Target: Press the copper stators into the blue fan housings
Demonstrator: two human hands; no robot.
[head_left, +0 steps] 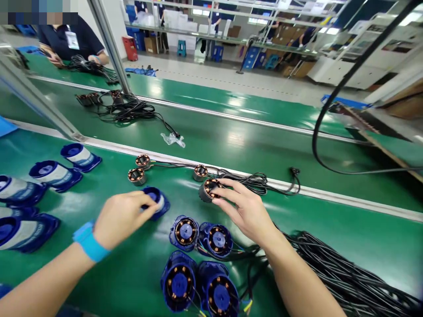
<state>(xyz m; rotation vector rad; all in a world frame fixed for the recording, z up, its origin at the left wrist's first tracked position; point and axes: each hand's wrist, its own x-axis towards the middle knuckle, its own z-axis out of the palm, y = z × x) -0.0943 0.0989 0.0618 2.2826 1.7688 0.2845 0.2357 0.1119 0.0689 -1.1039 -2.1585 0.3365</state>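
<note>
My left hand [124,215], with a blue wristband [90,241] at its wrist, is closed on the rim of a blue plastic motor housing [160,203] that bears a white label. My right hand [246,209] has its thumb and fingers on a copper-wound motor stator [206,192], just right of that housing. Three more stators lie behind, one of them a stator [200,173] beside a black cable bundle [253,181]. Several blue housings with stators fitted inside, such as a filled housing [180,281], stand in front, between my forearms.
Labelled blue housings [49,174] stand at left. A thick bundle of black cables [330,264] lies at right. Across the metal rail [287,187] are stators with cables [128,108] and a clear plastic scrap [173,140]. A person [76,44] handles cables at far left.
</note>
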